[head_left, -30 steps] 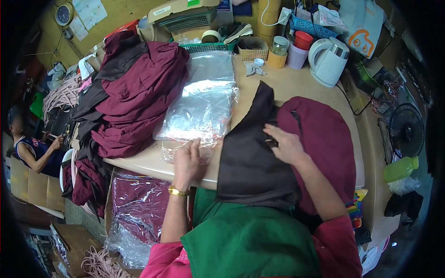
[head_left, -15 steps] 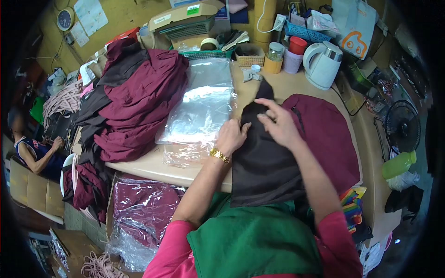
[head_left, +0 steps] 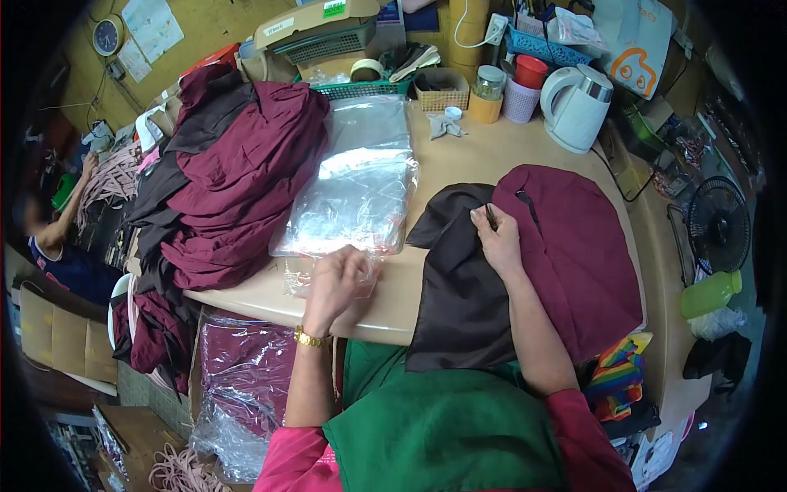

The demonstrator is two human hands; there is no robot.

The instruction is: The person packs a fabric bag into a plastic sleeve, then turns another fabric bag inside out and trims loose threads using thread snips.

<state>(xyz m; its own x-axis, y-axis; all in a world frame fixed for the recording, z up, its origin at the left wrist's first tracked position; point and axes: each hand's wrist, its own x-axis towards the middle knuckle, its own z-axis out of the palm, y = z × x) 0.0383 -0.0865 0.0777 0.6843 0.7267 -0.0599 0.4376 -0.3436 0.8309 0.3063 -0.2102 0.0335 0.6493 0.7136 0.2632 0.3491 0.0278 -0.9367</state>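
Where the green apron [head_left: 443, 426] ends, black cloth [head_left: 463, 295], rumpled, on table [head_left: 381, 307]; maroon cloth [head_left: 578, 262] adjoining, right. Left hand [head_left: 334, 283], gold bracelet [head_left: 311, 337] at wrist: fingers curled at the near end of the clear bags [head_left: 352, 184], grip cannot be told. Right hand [head_left: 500, 242]: fingertips pinching the black cloth's upper part, small dark item between them. Farther: kettle [head_left: 576, 111], white.
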